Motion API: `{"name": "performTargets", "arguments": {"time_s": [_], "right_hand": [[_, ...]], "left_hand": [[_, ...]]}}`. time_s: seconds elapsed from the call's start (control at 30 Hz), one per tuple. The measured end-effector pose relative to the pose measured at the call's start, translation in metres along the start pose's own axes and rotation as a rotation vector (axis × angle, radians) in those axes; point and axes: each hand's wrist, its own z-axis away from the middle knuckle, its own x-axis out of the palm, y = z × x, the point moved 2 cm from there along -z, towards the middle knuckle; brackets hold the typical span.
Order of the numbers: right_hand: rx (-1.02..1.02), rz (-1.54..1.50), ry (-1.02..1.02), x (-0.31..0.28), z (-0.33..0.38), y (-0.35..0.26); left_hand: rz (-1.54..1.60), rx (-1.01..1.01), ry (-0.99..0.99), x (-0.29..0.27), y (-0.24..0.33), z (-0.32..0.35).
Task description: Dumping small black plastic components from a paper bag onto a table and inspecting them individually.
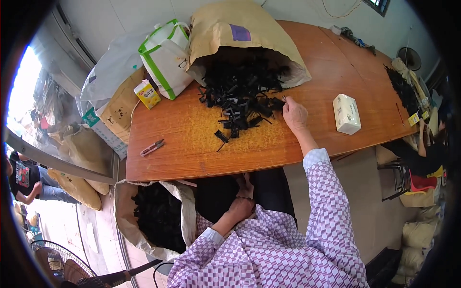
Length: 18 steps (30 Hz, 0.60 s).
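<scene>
A heap of small black plastic pieces [240, 98] spills from the mouth of a large brown paper sack [240, 29] onto the wooden table. At the heap's right edge is my right hand [295, 115], its thumb and fingers closed in a pinch. A small dark tip shows at the fingertips, too small to name, beside a black piece. My left hand [241, 209] rests low in my lap, below the table edge. Its fingers are turned away and mostly hidden. Left of my legs stands an open white sack [187, 211] holding more black pieces [158, 216].
On the table [278, 149] lie small snips [152, 148] at the left and a tissue pack [346, 114] at the right. A yellow drink carton [147, 94] and a green-trimmed bag [165, 62] stand back left. A fan [62, 264] is low left. Other people are at both sides.
</scene>
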Motion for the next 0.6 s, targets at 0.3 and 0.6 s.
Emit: {"name": "performTargets", "arguments": {"time_s": [0.3, 0.6], "right_hand": [[-0.055, -0.324, 0.008, 0.008, -0.004, 0.009], [0.127, -0.631, 0.127, 0.03, -0.035, 0.026]], "left_hand": [[0.225, -0.08, -0.178, 0.003, 0.0, -0.006], [0.452, -0.048, -0.461, -0.021, 0.003, -0.006]]}}
